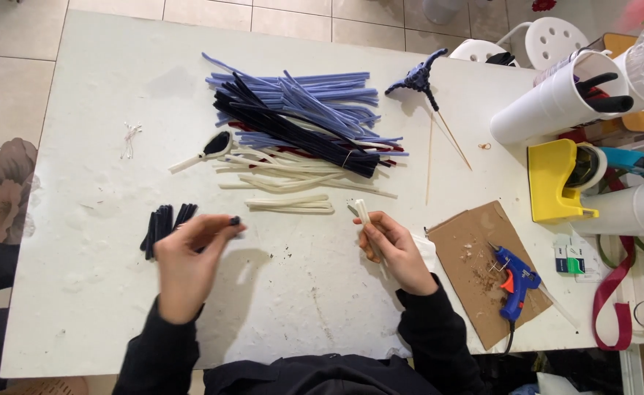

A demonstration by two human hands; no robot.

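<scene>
Near the blue glue gun, the right hand pinches a cream fuzzy stem; the left hand pinches a short black fuzzy piece, both raised for joining.

Black and cream stem pieces in hand
Short black piece was pinched at fingertips above the white table; cream piece stood nearly upright, bent, lower end hidden in the fist.
</scene>
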